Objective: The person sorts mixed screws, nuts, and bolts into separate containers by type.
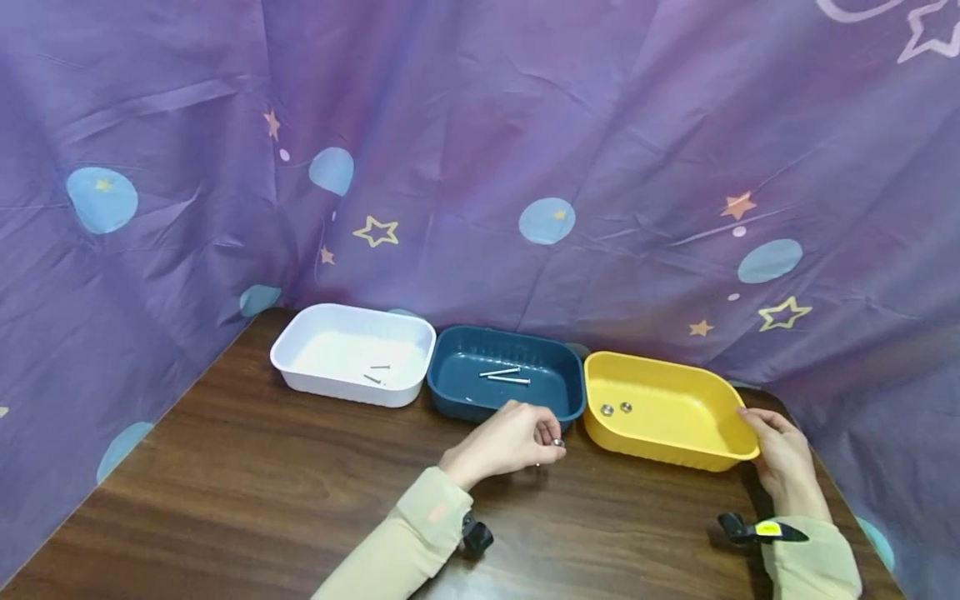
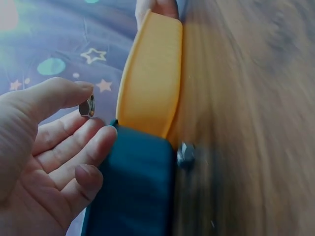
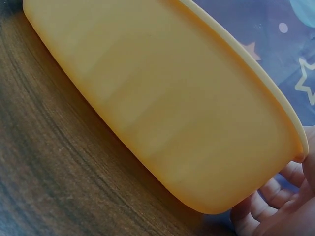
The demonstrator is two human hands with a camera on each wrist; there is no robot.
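Observation:
My left hand [image 1: 506, 442] pinches a shiny metal nut [image 2: 87, 106] between thumb and finger, just in front of the blue tray [image 1: 461, 408]. Below that hand, a second nut [image 2: 186, 155] is on the table beside the blue tray in the left wrist view. At the far right, my right hand [image 1: 786, 458] holds the end of the yellow tray [image 1: 667, 455], thumb at its rim and fingers against the outside. Inside the yellow tray lie two nuts [image 1: 607, 410] near its left end.
Two long bolts [image 1: 508, 380] lie in the blue tray. On the left, a white tray [image 1: 330, 387] holds a few small screws [image 1: 380, 367]. The three trays stand in a row on the brown wooden table [image 1: 247, 492], before a purple patterned curtain [image 1: 465, 142].

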